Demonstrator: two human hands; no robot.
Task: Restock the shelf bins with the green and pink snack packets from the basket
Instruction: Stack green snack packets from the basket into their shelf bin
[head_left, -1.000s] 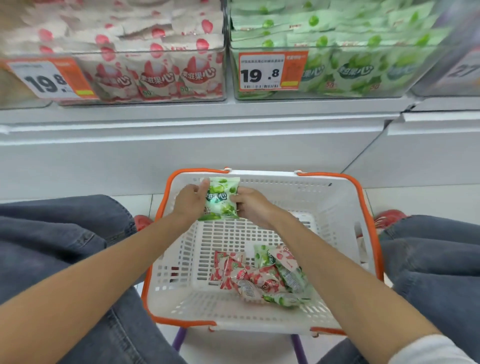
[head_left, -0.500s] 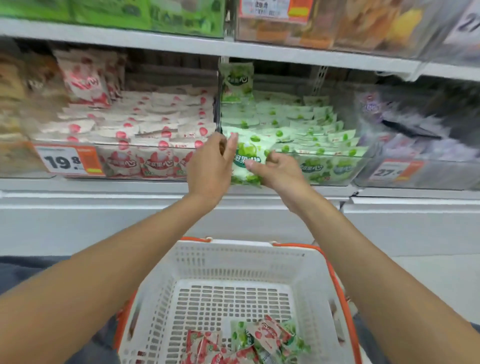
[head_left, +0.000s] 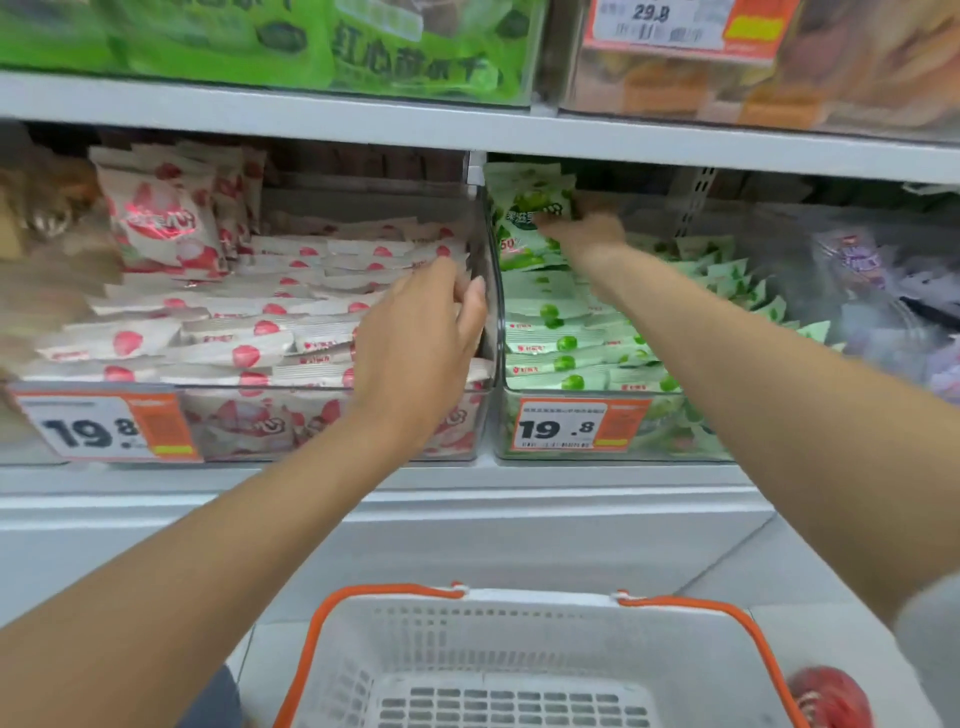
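head: white store shelf (head_left: 519, 483), clear bins (head_left: 675, 434), basket (head_left: 395, 590) below

The glossy green film snack packet (head_left: 524, 208) in my right hand (head_left: 587, 234) shines; the pink film packets (head_left: 234, 353) are equally shiny. The clear plastic shelf bins (head_left: 500, 322) are glossy, and my white slotted plastic basket (head_left: 519, 639) looks matt.
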